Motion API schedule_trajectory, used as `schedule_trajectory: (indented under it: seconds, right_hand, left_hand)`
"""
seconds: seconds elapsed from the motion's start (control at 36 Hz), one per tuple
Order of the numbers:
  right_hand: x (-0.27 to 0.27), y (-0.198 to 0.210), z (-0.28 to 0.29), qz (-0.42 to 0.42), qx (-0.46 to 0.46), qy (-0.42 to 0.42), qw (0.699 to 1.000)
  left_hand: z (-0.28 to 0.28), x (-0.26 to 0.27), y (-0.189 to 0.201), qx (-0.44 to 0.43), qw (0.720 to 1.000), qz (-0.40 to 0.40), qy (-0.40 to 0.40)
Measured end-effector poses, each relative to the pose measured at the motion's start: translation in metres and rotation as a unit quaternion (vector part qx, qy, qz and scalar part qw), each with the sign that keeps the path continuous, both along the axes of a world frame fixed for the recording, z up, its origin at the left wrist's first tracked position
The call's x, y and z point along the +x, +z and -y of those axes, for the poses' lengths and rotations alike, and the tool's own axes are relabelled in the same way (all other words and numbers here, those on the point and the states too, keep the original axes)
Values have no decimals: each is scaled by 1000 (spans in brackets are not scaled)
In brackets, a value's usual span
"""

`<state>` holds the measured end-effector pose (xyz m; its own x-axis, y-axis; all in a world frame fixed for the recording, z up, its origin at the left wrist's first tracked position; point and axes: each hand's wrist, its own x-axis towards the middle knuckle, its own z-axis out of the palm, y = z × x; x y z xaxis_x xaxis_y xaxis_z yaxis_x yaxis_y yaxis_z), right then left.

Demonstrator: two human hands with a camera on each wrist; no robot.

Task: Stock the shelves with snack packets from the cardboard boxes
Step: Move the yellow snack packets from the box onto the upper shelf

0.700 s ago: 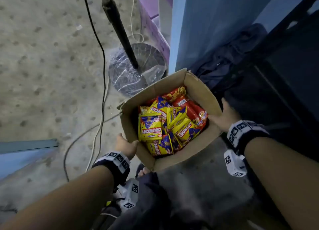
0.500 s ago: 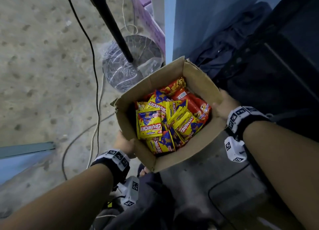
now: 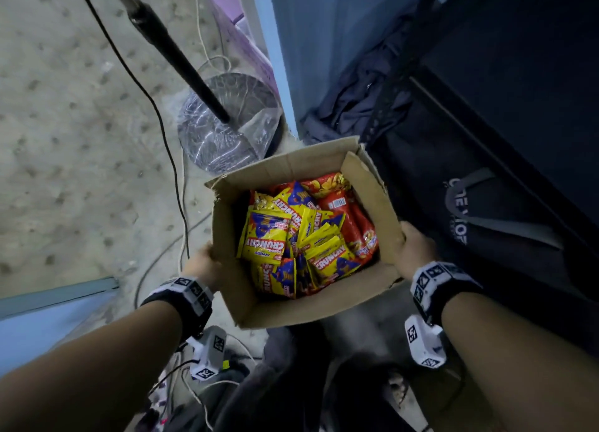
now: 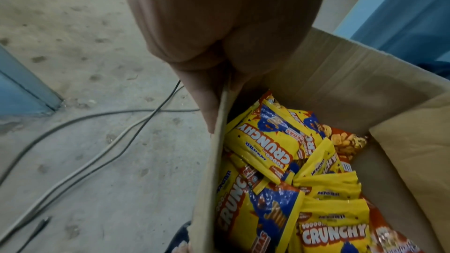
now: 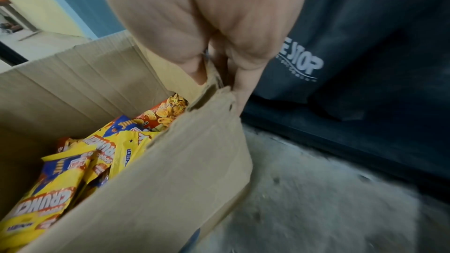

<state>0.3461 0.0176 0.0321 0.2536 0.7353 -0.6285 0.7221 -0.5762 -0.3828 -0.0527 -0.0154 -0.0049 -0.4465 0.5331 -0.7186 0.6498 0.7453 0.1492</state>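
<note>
Hands first: your left hand [image 3: 204, 264] and right hand [image 3: 416, 248] each pinch an opposite wall of the open cardboard box [image 3: 379, 201], carried above the concrete floor [image 3: 81, 146], heaped with yellow and red snack packets [image 3: 304, 233].

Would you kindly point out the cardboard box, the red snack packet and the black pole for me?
cardboard box [image 3: 372, 191]: head view, inner face of its right wall.
red snack packet [image 3: 342, 216]: head view, its upper middle.
black pole [image 3: 181, 65]: head view, midway along its shaft.
</note>
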Motion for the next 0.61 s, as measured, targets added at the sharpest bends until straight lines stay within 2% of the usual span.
schedule_trajectory:
  seconds: [0.08, 0.28, 0.42, 0.5, 0.61]
  right_hand:
    - [9, 29, 35, -20, -25, -13, 999]
    - [47, 63, 113, -18, -95, -47, 994]
    - [74, 70, 167, -16, -130, -123, 984]
    - [84, 66, 194, -16, -147, -163, 975]
    - [92, 52, 223, -6, -156, -234, 960]
  left_hand:
    - [-7, 23, 50, -2, 999, -9, -41]
    - [-8, 80, 115, -10, 989, 46, -142]
    - [-9, 121, 117, -10, 967, 32, -254]
    - [-12, 143, 103, -14, 956, 18, -294]
    - [-17, 179, 86, 0, 937, 41, -347]
